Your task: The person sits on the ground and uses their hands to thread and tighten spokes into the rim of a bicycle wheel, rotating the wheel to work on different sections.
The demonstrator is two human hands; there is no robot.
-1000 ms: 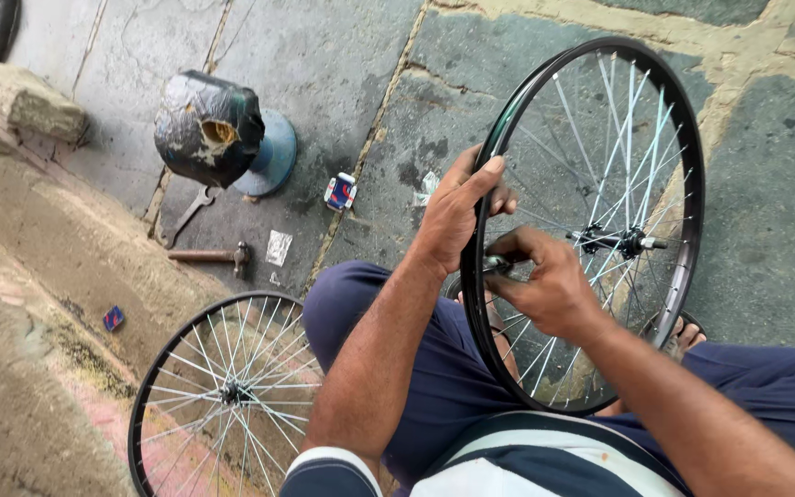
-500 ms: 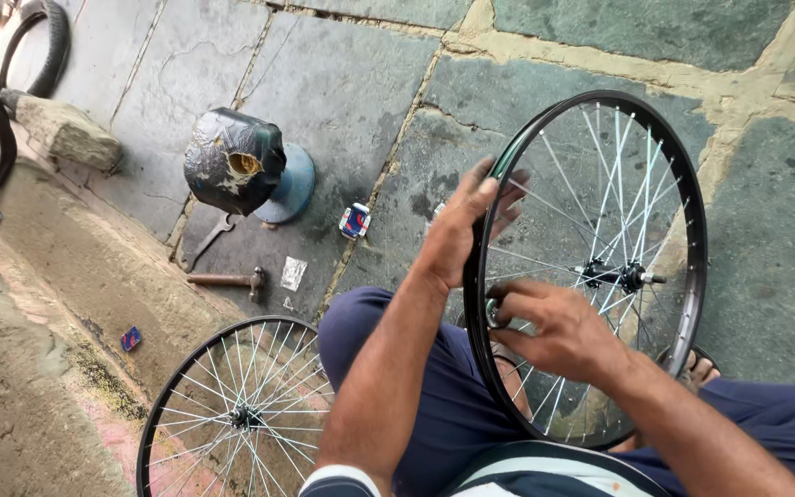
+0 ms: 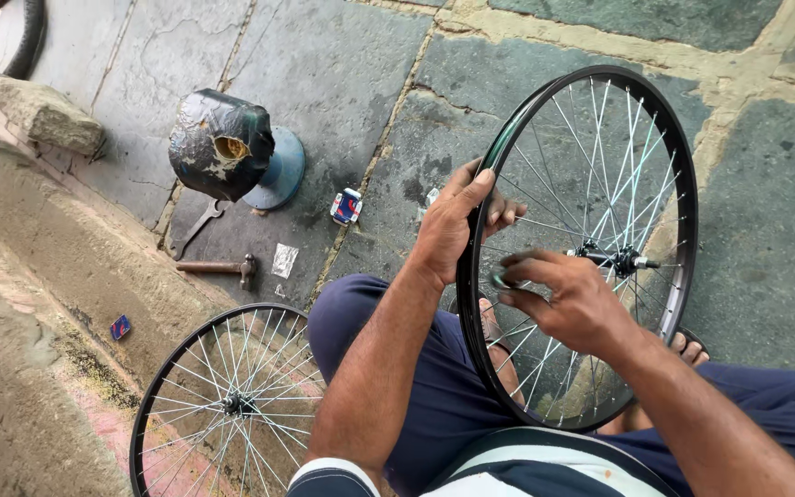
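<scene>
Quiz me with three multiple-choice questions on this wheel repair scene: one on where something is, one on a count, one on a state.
1. Where does the hammer lie?
A. on the stone floor beside the wrench
B. on the person's lap
C. inside the wheel

2. How many spoked wheels show in full or nearly so?
A. one
B. two
C. four

3. How is the held wheel standing?
A. flat on the ground
B. upright on its rim
C. hanging from a hook

A: it rests on the paving. B: the held one and one lying on the ground. B: the left hand grips its rim, and the right hand is at the spokes.
</scene>
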